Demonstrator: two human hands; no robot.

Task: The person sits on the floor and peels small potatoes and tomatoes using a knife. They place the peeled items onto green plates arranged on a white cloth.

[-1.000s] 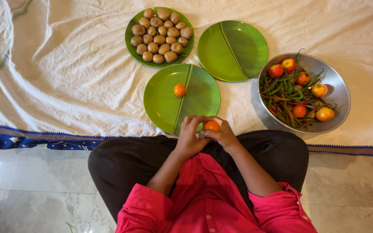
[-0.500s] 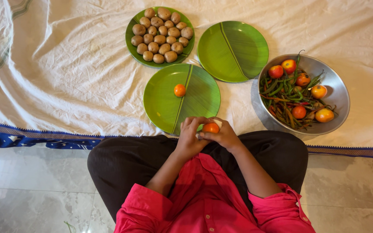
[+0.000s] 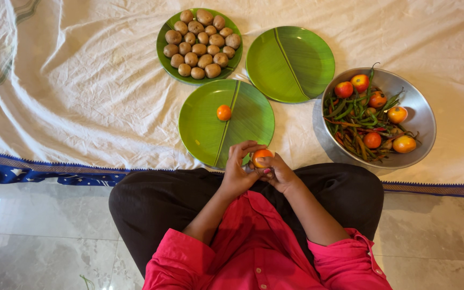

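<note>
Both of my hands meet over my lap, just at the near rim of the closest plate. My left hand (image 3: 238,171) curls its fingers over the top and left side of a small orange tomato (image 3: 261,156), and my right hand (image 3: 281,173) cups it from the right and below, so the fruit is pinched between the two sets of fingertips. Neither hand is free; both are closed around that one tomato, and it sits about evenly between them, with neither hand nearer than the other. It is round, so it has no long axis worth speaking of.

Straight ahead of my fingers lies the near green plate (image 3: 245,122), shaped like a leaf with a rib down its middle. One more orange tomato (image 3: 224,113) rests on it, left of the rib and a little up and left from my hands, apart from them.

Off to my right, on the white cloth (image 3: 81,96), stands a steel bowl (image 3: 424,126) holding tomatoes mixed with green and red chillies; my right hand is the nearer one to it.

Farther out, an empty green plate (image 3: 291,64) lies beyond the near one and touches its rim. Farthest, to the left of that, a third green plate (image 3: 163,63) is heaped with small brown potatoes (image 3: 202,43).
</note>
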